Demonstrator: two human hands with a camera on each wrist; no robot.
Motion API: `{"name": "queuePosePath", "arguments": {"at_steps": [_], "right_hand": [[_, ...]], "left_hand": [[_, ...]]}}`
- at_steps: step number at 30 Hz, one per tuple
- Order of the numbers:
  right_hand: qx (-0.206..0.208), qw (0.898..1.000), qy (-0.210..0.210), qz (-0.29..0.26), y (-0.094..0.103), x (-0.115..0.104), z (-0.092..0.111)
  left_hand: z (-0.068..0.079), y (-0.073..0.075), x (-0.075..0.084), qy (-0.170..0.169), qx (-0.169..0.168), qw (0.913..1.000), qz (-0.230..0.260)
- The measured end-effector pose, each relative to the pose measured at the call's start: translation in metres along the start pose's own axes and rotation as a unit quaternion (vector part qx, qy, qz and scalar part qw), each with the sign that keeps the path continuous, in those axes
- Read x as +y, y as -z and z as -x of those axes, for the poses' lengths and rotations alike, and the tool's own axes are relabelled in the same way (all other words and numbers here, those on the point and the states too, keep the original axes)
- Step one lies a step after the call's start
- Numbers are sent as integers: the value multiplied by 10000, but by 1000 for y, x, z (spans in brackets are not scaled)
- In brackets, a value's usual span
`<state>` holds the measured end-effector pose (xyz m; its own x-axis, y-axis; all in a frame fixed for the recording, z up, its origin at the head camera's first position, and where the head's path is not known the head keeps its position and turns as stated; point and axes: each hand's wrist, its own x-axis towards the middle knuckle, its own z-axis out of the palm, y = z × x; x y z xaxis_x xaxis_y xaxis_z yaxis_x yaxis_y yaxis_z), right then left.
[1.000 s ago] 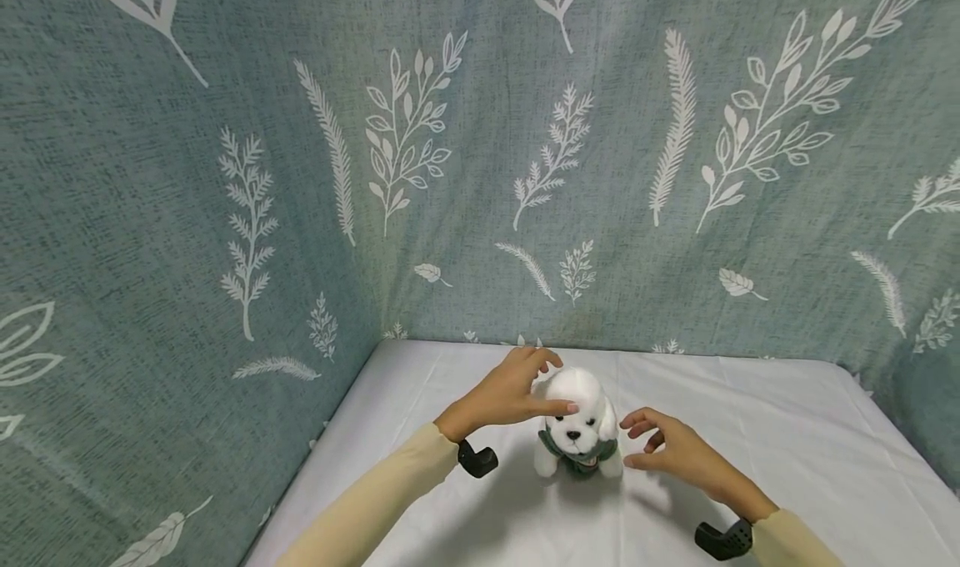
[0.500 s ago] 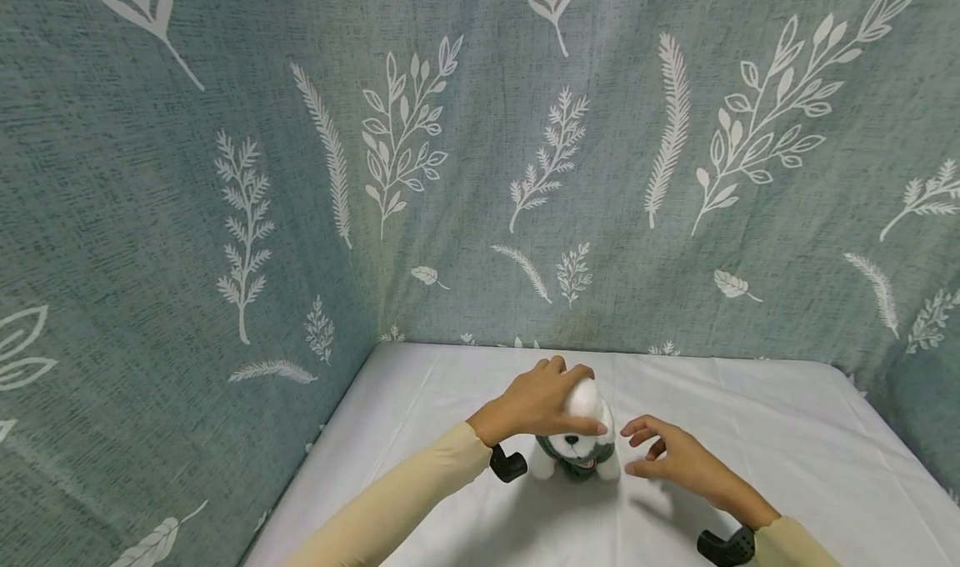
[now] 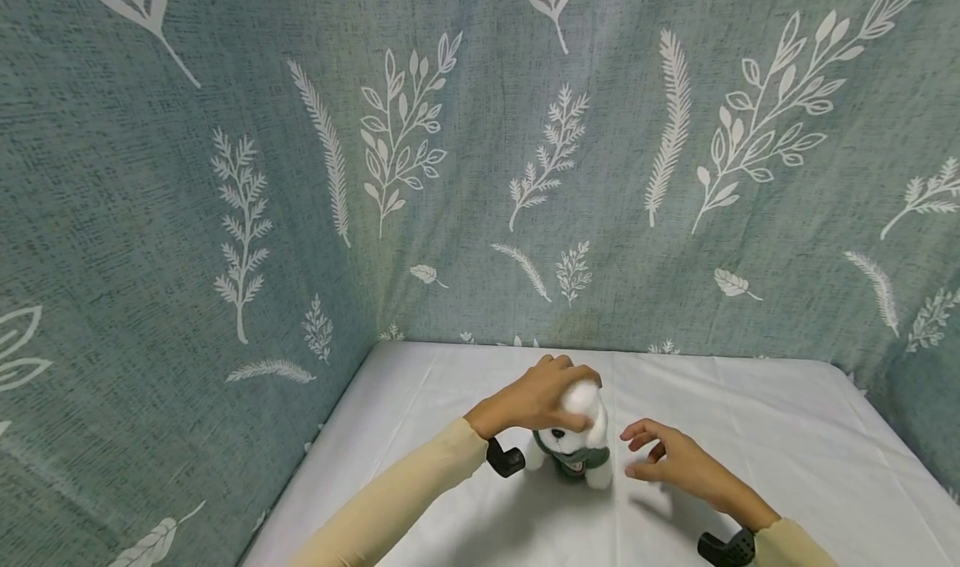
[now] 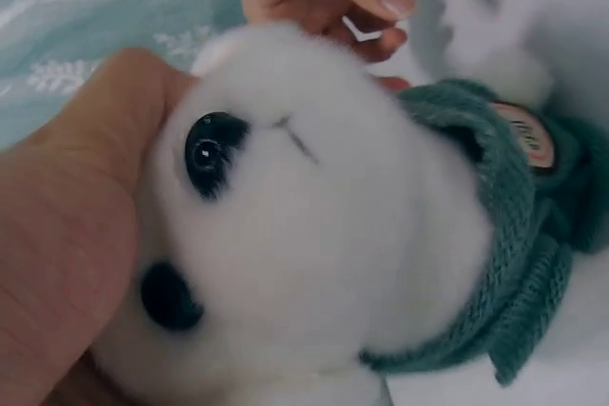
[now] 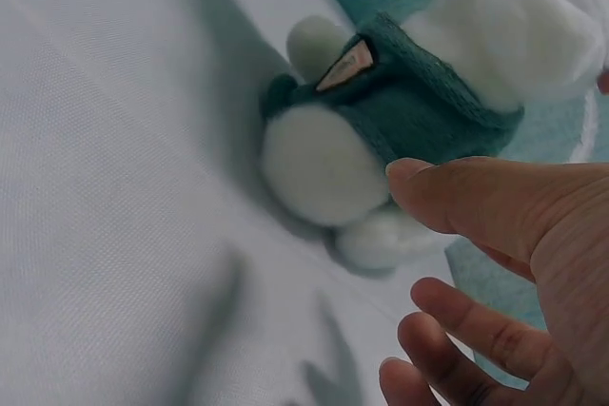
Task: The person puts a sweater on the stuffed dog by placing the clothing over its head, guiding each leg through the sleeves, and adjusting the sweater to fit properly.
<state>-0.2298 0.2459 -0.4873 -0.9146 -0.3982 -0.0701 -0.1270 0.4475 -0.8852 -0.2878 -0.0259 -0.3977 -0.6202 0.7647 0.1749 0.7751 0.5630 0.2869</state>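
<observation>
A white plush dog (image 3: 596, 439) stands upright on the white cloth, wearing a green knitted garment (image 5: 419, 116) with a small pale label. My left hand (image 3: 538, 396) grips its head from above, thumb across the face and fingers over the far side. In the left wrist view the plush face with dark eyes fills the middle, beside the left hand (image 4: 62, 244). Just to the right of the toy, my right hand (image 3: 667, 457) holds nothing, its fingers loosely bent. From the right wrist view, the thumb of the right hand (image 5: 533, 254) overlaps the garment's edge; whether it touches I cannot tell.
White cloth (image 3: 720, 392) covers the table, lightly creased. Blue-green curtains with white leaf prints (image 3: 480, 175) hang along the back and left side, close to the table edges. A dark wrist camera (image 3: 506, 460) sits on the left wrist, another (image 3: 726, 548) on the right.
My left hand has moved right and come down onto the plush dog's head, taking hold of it. The toy has turned, its snout now further left. The right hand has hardly moved.
</observation>
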Motion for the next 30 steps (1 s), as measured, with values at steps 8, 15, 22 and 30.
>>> {"name": "queuePosePath", "arguments": {"at_steps": [8, 15, 22, 30], "right_hand": [[19, 10000, -10, 60, -1, -2, -1], [-72, 9999, -141, 29, -1, -2, -2], [-170, 9998, -63, -76, -4, -1, -2], [-101, 9999, -7, -24, -5, 1, -3]], "left_hand": [[5, 5, -12, -433, -375, 9984, 21], [5, 2, 10, 563, -42, 9893, -1345], [3, -4, 31, 1566, 124, 9651, -2094], [1, -4, 23, 1521, -22, 9846, -857]]}}
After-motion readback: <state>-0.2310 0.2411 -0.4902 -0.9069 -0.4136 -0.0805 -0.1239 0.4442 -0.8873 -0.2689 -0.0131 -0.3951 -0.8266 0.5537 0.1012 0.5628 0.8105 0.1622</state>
